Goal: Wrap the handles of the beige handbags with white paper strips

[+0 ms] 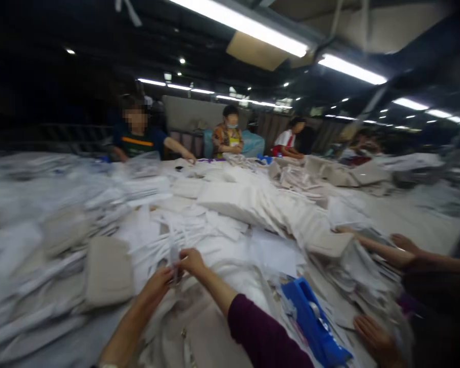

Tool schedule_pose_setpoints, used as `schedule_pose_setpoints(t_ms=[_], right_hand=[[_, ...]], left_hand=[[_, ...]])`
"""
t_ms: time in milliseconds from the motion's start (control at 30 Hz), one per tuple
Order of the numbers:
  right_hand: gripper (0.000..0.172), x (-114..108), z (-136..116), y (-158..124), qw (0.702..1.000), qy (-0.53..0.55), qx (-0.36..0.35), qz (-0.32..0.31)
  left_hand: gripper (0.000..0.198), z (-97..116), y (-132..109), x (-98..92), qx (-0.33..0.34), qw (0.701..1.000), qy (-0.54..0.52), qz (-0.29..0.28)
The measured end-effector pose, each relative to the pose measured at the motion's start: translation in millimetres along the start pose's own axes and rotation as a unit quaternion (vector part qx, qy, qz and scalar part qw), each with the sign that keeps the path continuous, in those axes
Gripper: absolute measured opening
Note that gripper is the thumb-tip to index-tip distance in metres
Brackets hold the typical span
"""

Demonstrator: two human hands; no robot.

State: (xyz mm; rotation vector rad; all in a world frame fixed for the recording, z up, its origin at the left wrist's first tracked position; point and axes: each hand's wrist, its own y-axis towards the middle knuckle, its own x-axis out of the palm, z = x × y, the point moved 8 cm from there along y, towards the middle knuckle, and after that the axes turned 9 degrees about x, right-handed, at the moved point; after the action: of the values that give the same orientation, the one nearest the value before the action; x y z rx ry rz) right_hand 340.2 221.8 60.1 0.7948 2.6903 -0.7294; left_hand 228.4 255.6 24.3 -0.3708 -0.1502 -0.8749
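My left hand (157, 288) and my right hand (190, 260) meet low in the middle of the head view, both pinched on a thin, clear strip (174, 258) that rises between them. My right arm wears a dark purple sleeve (260, 335). The hands hover over a heap of white fabric pieces (230, 202) spread across a big table. Motion blurs the picture, so the strip's nature is unclear.
A blue tape dispenser (314, 322) lies to my right. A co-worker's hands (371, 335) and forearm (391, 253) reach in from the right. Three seated people work at the far side, one in a dark shirt (138, 143). A beige folded piece (108, 271) lies left.
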Motion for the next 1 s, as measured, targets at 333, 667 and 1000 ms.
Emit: schedule_pose_setpoints(t_ms=[333,667,1000], right_hand=[[0.025,55.6,28.6,31.6,0.98,0.099,0.049,-0.166],[0.022,73.7,23.9,34.8,0.971,0.105,0.022,-0.214],[0.009,90.4,2.1,29.8,0.974,0.051,-0.038,-0.216]], left_hand=[[0.02,-27.4,-19.3,-22.3,-0.03,0.998,-0.051,-0.029],[0.026,-48.6,-14.2,-25.6,-0.051,0.993,-0.102,-0.011],[0.036,-65.3,-2.0,-26.4,-0.056,0.998,-0.021,0.025]])
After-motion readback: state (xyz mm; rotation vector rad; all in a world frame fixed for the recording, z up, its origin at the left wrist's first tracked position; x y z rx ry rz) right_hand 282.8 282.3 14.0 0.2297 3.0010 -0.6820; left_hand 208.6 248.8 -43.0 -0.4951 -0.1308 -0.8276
